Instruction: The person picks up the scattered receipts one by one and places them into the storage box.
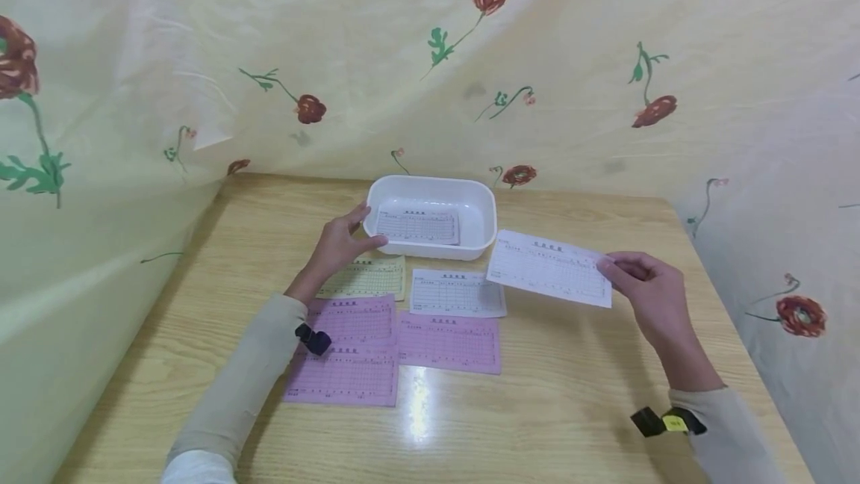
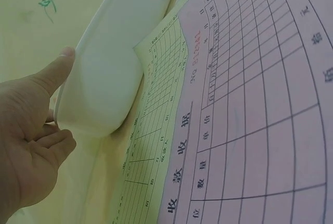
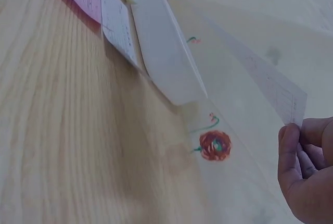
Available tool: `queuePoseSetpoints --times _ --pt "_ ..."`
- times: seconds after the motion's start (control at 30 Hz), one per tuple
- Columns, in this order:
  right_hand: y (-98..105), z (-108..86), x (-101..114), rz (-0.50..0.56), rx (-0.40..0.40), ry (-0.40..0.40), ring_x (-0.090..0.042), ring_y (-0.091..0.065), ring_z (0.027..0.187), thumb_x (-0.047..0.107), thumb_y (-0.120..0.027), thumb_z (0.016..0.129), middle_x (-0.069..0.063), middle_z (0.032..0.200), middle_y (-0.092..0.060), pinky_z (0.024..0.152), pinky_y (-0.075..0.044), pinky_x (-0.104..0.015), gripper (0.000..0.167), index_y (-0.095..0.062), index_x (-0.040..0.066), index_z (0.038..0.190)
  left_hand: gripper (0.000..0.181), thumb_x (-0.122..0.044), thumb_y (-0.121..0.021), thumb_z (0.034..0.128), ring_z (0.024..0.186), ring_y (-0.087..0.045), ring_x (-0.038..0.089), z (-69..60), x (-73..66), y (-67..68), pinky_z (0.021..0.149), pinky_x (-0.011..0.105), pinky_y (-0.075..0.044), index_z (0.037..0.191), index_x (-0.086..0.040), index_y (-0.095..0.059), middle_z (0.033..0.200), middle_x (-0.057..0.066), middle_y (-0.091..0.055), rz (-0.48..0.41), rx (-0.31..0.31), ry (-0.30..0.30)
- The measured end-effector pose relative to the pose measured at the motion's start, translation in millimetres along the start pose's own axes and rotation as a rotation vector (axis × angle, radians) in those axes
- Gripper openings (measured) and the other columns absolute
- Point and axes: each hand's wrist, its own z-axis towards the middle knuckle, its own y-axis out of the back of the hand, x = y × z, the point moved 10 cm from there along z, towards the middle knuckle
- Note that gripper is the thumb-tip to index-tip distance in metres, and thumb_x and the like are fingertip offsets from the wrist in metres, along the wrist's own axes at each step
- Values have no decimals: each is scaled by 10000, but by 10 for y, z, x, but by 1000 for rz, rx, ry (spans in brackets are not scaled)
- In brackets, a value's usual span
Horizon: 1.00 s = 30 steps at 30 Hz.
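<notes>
My left hand (image 1: 339,246) holds the left end of a white plastic tub (image 1: 437,251), its thumb and fingers spread along the rim. Inside the tub lies a white receipt slip (image 1: 418,228), printed with a grid. Over the table at the tub's right, my right hand (image 1: 648,293) pinches another white receipt slip (image 1: 547,267) by its right edge. That slip is raised and slightly tilted, its left end close to the tub's front right corner. In the right wrist view, the pinched slip (image 3: 278,91) appears nearly edge-on between thumb and fingers.
In front of the tub lie a yellow receipt slip (image 1: 372,276), a white one (image 1: 453,293) and several pink ones (image 1: 450,342). The left forearm passes over part of the pink slips. A flowered cloth (image 1: 376,58) hangs behind and beside the wooden table (image 1: 537,409).
</notes>
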Motion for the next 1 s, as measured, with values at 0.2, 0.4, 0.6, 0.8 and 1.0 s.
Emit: queuePoseSetpoints --times 0.2,0.4,0.6,0.8,1.0 --pt "-195 181 204 148 17 5 -36 -697 902 293 -759 936 84 999 -719 800 -597 -123 408 -651 3 1202 899 -297 -854 844 1521 -307 256 3 -5 -5 1202 340 -387 1547 -13 -371 1669 125 -259 -4 7 11" --pt "-452 390 457 247 34 39 -57 -702 912 255 -789 915 69 970 -732 824 -610 -163 378 -670 -10 1157 907 -309 -856 840 1517 -314 265 10 5 -4 1201 350 -389 1548 -20 -369 1666 124 -263 8 3 16" --pt "-732 683 623 313 33 59 -66 -718 885 179 -802 903 70 916 -749 825 -619 -188 273 -702 8 1091 906 -305 -855 841 1514 -320 273 10 -7 4 1200 356 -392 1551 -27 -366 1667 128 -258 9 4 21" --pt "-985 916 785 343 30 71 -78 -729 867 132 -805 895 60 890 -753 819 -628 -210 289 -700 -29 1112 908 -299 -857 838 1503 -338 288 14 0 5 1192 355 -402 1555 -39 -364 1667 127 -256 9 3 30" --pt "-1217 1081 885 340 40 66 -99 -728 866 140 -811 890 7 921 -752 810 -636 -224 303 -723 -23 1131 912 -311 -861 832 1498 -346 295 18 5 8 1190 358 -403 1551 -36 -372 1666 129 -259 -1 0 34"
